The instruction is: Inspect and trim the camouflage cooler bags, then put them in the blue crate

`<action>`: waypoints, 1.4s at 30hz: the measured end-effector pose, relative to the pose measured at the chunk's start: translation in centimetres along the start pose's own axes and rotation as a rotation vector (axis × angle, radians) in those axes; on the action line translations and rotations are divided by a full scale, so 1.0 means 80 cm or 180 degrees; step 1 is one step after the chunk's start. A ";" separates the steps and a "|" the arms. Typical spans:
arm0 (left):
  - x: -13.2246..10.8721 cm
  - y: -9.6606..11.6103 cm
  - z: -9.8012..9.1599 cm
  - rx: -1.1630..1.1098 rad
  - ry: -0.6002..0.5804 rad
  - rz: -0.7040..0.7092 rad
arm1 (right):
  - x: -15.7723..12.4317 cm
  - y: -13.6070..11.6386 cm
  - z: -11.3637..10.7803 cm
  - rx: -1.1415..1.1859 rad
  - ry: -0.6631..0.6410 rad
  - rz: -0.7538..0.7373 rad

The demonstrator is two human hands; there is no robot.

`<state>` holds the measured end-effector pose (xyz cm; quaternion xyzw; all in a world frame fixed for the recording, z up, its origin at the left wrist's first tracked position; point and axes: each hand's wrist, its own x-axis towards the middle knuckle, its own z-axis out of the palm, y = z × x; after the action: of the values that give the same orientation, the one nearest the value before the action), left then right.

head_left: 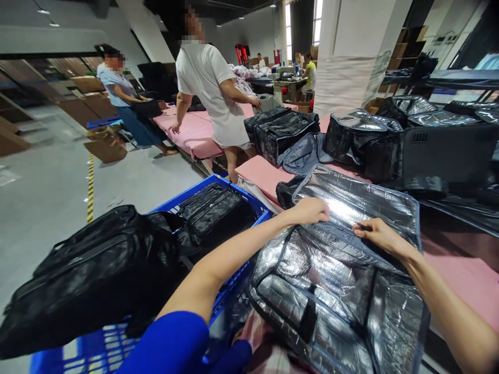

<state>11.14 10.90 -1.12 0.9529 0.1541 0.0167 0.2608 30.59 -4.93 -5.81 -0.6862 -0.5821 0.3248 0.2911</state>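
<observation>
An insulated bag (323, 270) with a crinkled silver foil lining lies open in front of me, its foil-lined lid (362, 200) folded back away from me. My left hand (312, 210) is closed, fingers curled down, at the left end of the fold between lid and body. What it grips there, if anything, is hidden. Farther right along the same fold, my right hand (376, 235) pinches a slim black object (363, 227) that points left; its kind is too small to tell. A black strap (309, 319) lies across the lining near me.
Blue plastic crates (212, 182) on my left hold black bags (93, 265). Several foil-lined bags (362, 130) crowd the pink-covered table (259, 179) ahead and right. A person in white (210, 88) stands beyond the crates; another person (125, 98) works farther left.
</observation>
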 end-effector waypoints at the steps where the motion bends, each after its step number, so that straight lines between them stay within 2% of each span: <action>1: 0.001 0.006 0.007 0.0035 0.0116 0.0100 | 0.001 0.003 0.001 -0.0013 0.0016 0.0000; 3: 0.008 0.015 0.021 0.0025 0.0207 0.0137 | 0.001 0.008 0.002 -0.0066 0.0083 -0.0001; 5: 0.017 0.019 0.028 -0.0072 0.0083 -0.0049 | -0.005 0.011 0.003 -0.0155 0.0214 0.0008; 9: 0.033 0.015 0.023 -0.0216 -0.0238 -0.0298 | -0.028 0.006 0.004 -0.0530 0.0824 0.0060; 11: 0.037 0.013 0.018 -0.0265 -0.0291 -0.0306 | -0.039 -0.002 0.005 -0.1149 0.1253 -0.0304; 14: 0.038 0.012 0.016 -0.0369 -0.0296 -0.0309 | -0.045 -0.014 0.010 -0.2529 0.1701 -0.1117; 16: 0.037 0.012 0.017 -0.0393 -0.0297 -0.0332 | -0.045 -0.020 0.013 -0.3177 0.1808 -0.1354; 19: 0.037 0.013 0.019 -0.0381 -0.0303 -0.0384 | -0.045 -0.028 0.015 -0.3551 0.1880 -0.1482; 23: 0.037 0.012 0.020 -0.0340 -0.0283 -0.0404 | -0.046 -0.031 0.012 -0.3582 0.1863 -0.1612; 29: 0.037 0.011 0.021 -0.0231 -0.0314 -0.0369 | -0.043 -0.014 0.011 -0.2898 0.1725 -0.1622; 36: 0.034 0.012 0.021 -0.0156 -0.0275 -0.0397 | -0.029 -0.017 0.012 -0.2689 0.1673 -0.1653; 42: 0.032 0.010 0.022 -0.0098 -0.0355 -0.0396 | -0.029 -0.017 0.013 -0.2367 0.1551 -0.1436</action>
<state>14.01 10.17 -2.36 0.9368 0.1980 -0.0502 0.2841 28.63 -7.02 -5.14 -0.6565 -0.7075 -0.1457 0.2172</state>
